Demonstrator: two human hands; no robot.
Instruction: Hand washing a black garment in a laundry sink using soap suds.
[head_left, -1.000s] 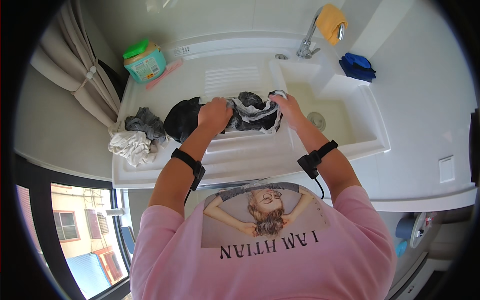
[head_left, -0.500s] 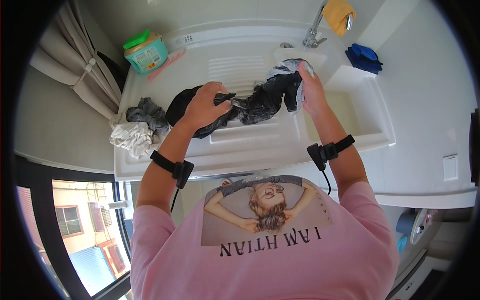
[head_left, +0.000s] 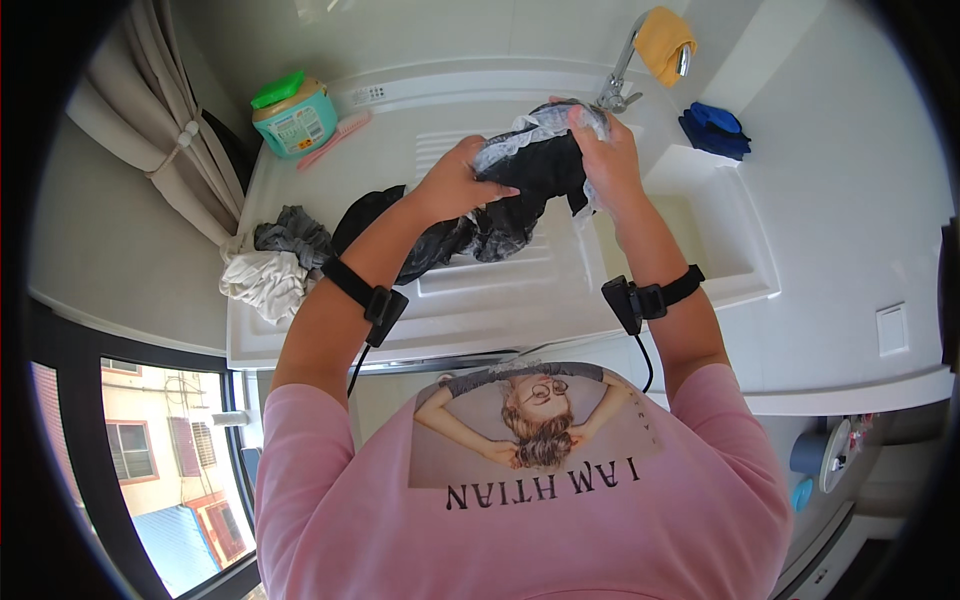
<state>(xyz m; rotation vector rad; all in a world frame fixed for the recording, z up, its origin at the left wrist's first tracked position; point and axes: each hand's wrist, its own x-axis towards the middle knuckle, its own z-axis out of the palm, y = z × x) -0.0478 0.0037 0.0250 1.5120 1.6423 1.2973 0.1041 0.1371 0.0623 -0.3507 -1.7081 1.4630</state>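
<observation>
A wet black garment (head_left: 545, 172) with white soap suds along its upper edge is stretched between my two hands over the ribbed part of the white laundry sink (head_left: 400, 330). My left hand (head_left: 455, 185) is closed on the cloth at its left side, thumb pointing right. My right hand (head_left: 606, 160) grips the sudsy upper right end, near the tap. The rest of the garment trails down to the left and lies bunched on the washboard ribs, partly behind my left forearm. A black band with a small box and a cable sits on each forearm.
Grey and white crumpled clothes (head_left: 275, 270) lie at the sink's left. A teal tub with a green lid (head_left: 296, 120) and a pink brush (head_left: 335, 140) stand behind. The tap (head_left: 617, 85) carries a yellow cloth (head_left: 665, 45). Right are the basin (head_left: 665, 235) and blue cloths (head_left: 715, 132).
My left hand has moved right and up along the garment, closer to my right hand. The right hand has shifted slightly up and left, lifting the garment's sudsy end.
</observation>
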